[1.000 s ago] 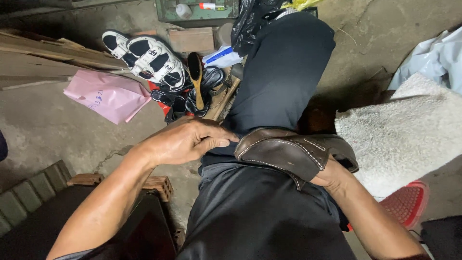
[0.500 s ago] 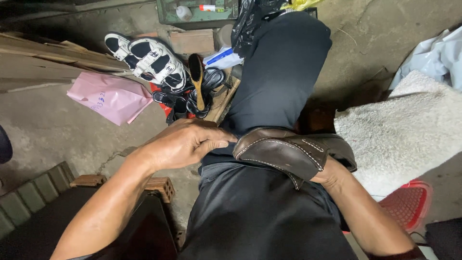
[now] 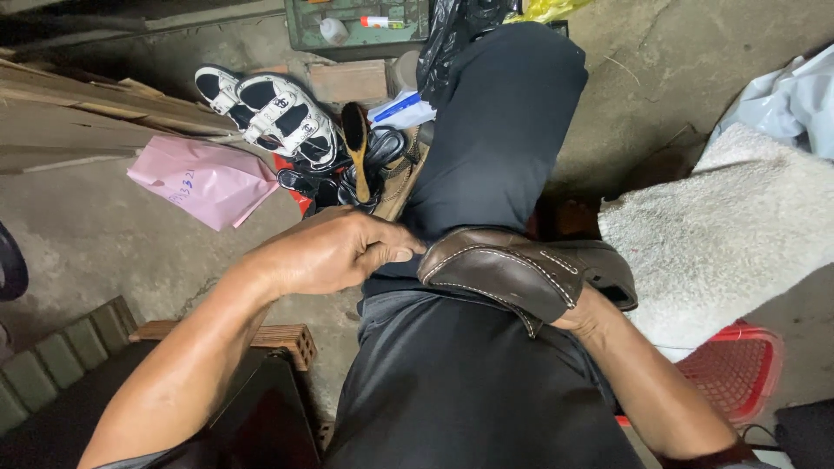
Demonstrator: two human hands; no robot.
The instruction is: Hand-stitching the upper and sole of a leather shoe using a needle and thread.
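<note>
While left hand [image 3: 326, 252] pinches brown shoe [image 3: 512, 274] toe — right hand (hidden) inside

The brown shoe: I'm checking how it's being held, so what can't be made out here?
Head view only:
- Right hand: mostly hidden inside the brown leather shoe; its grip cannot be told.
- Left hand: fingertips curl at the shoe's toe, and whether they hold anything small is hidden.
- Shoe sole: turned down against the black trousers.
- Red basket: partly hidden behind the right forearm.
</note>
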